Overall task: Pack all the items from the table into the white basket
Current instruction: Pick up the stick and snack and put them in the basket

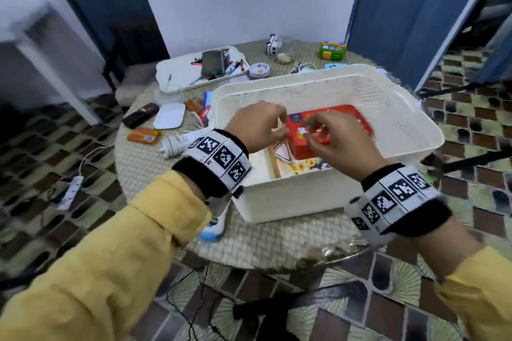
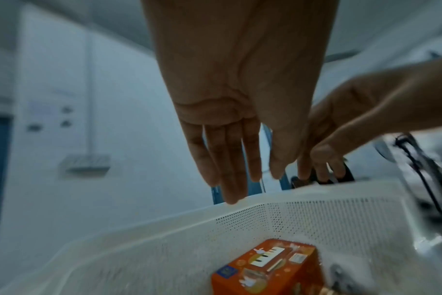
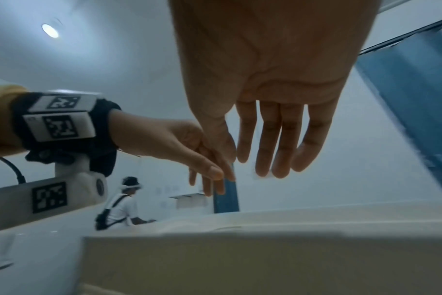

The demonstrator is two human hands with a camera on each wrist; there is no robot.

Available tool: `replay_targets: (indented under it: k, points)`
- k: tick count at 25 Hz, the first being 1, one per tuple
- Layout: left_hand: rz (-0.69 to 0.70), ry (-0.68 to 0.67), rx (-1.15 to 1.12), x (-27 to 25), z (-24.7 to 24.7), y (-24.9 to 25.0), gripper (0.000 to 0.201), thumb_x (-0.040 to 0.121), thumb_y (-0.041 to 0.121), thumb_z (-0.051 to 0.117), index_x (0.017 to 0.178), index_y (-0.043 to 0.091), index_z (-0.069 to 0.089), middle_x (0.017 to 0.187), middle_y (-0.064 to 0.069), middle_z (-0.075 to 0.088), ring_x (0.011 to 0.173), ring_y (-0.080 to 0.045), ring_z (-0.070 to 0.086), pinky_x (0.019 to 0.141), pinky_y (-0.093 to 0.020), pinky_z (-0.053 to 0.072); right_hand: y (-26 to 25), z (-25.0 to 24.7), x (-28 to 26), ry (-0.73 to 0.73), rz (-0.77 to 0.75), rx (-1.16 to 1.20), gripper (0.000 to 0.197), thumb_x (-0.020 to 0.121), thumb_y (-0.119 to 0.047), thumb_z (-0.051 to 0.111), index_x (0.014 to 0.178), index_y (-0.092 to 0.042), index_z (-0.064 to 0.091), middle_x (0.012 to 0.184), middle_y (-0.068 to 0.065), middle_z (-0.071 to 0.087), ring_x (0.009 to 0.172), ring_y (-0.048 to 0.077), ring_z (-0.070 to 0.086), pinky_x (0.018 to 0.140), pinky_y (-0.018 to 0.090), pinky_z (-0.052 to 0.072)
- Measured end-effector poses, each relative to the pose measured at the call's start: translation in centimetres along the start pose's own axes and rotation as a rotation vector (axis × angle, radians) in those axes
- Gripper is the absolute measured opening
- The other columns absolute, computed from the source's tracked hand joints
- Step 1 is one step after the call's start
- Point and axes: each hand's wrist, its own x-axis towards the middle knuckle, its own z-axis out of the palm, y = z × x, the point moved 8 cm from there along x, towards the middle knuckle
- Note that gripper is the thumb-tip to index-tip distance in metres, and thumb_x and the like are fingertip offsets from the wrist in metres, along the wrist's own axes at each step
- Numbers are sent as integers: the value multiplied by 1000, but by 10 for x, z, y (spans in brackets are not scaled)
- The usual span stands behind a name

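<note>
The white basket [image 1: 401, 108] stands at the middle right of the round table. Inside it lies a red-orange toy box [image 1: 343, 119] printed with a piano [image 2: 267, 263], and beside it a wooden-framed flower picture [image 1: 302, 166]. My left hand [image 1: 257, 124] and right hand [image 1: 329, 133] hover side by side above the box, both empty. In the left wrist view the left hand [image 2: 240, 175] shows straight fingers above the basket rim [image 2: 316, 191]. In the right wrist view the right hand [image 3: 267, 159] is likewise spread and holds nothing.
Left of the basket lie orange packets [image 1: 144, 135], a black phone [image 1: 140, 115], a white pad [image 1: 169, 116] and a white power strip [image 1: 182, 141]. A white tray [image 1: 177, 69] with pens, a round tin [image 1: 259, 70], a green toy [image 1: 332, 50] and a toy vehicle [image 1: 273, 43] sit behind. A tube [image 1: 214, 225] lies at the near edge.
</note>
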Motion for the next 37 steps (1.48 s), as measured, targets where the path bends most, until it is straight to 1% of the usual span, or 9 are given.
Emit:
replay_targets:
  k: [6,8,11,17,24,29,32,34,37]
  points:
    - [-277,147,-115,-144,16,-58,27,90,24,58,115,12,60,111,-6,63,102,-23,57,84,-36,44,-113,84,-41,-171,-191,220,13,83,-23,60,95,-19,62,79,-8,58,66,7,50,63,34,47]
    - [-407,95,-117,-196,40,-83,30,90,25,58,117,12,59,114,-6,62,105,-24,57,87,-38,45,-130,130,-60,-316,-195,225,13,84,-20,62,97,-16,62,81,-8,56,70,8,50,67,35,47]
    - [-570,-64,-137,-265,87,-114,32,91,28,56,119,14,57,116,-5,61,108,-24,57,87,-34,44,-140,197,-85,-536,-158,138,17,85,-25,58,99,-15,61,89,-4,59,84,20,58,73,38,48]
    - [-710,-226,-236,-351,148,-165,30,92,31,55,118,18,57,116,-2,61,106,-20,58,90,-33,46,-145,278,-102,-835,-103,15,24,90,-22,55,112,-16,59,104,3,61,98,19,57,81,32,44]
    - [-673,-269,-322,-378,160,-240,27,90,29,56,115,19,58,110,1,63,98,-15,61,86,-28,47,-125,334,-67,-836,31,-73,27,84,-13,58,111,-16,60,107,6,57,108,21,52,86,32,43]
    - [-589,-313,-326,-364,159,-275,25,90,27,55,114,18,59,105,1,65,97,-17,61,88,-33,49,-112,344,-50,-804,87,-104,33,81,-8,62,113,-8,62,110,15,56,109,28,51,86,30,39]
    - [-547,-326,-371,-346,162,-282,25,90,27,56,113,19,59,100,2,63,95,-18,61,86,-32,49,-95,342,-45,-775,135,-218,41,79,-4,57,118,-16,59,119,11,51,117,28,43,90,32,42]
    - [-506,-354,-376,-329,167,-282,24,91,27,57,113,18,59,95,4,60,94,-18,60,84,-31,49,-86,346,-47,-865,68,-397,54,77,-7,61,128,-23,53,135,9,42,126,28,34,97,37,40]
    - [-494,-375,-408,-307,175,-282,24,90,27,58,112,19,60,87,6,59,93,-19,62,84,-33,51,-77,360,-55,-1029,-8,-552,70,80,-20,69,141,-32,37,155,7,12,141,31,14,108,44,30]
